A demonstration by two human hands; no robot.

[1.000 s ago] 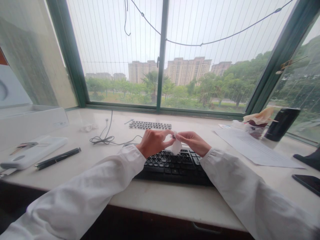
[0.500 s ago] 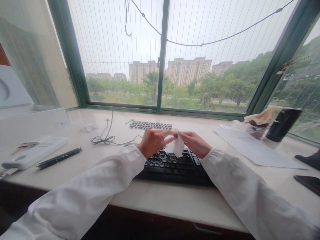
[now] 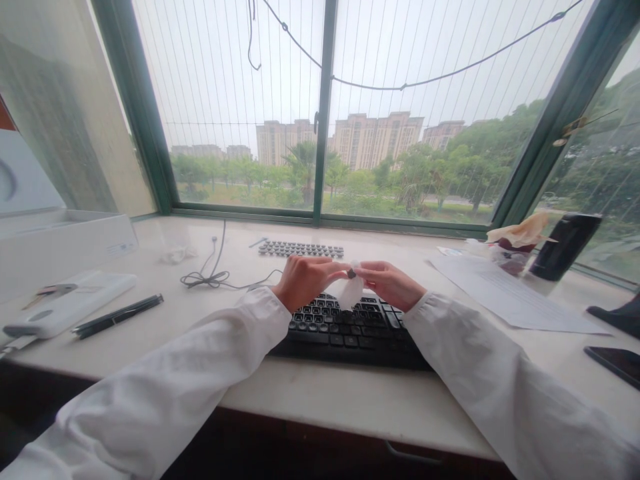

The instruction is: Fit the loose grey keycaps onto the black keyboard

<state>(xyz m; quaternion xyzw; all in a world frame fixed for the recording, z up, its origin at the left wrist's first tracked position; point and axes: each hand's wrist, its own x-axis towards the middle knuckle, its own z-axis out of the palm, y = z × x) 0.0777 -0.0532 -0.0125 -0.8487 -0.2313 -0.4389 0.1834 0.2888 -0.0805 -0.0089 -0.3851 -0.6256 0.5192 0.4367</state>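
Observation:
My left hand and my right hand meet above a black keyboard. Between their fingertips is a small black keycap, pinched by my left thumb and fingers. A white tissue hangs around it, held in the closed fingers of my right hand. The near rows of the keyboard carry caps, while its farther rows show bare sockets. Behind my hands, loose keycaps lie in rows on the white desk.
To the left lie a coiled cable, a black pen, a white power bank and a white box. On the right are a paper sheet, a black cylinder and a phone. A window closes off the back.
The tissue has shifted slightly left and spread below the fingers, and the keycap shows more between the fingertips. Both hands stay in nearly the same place.

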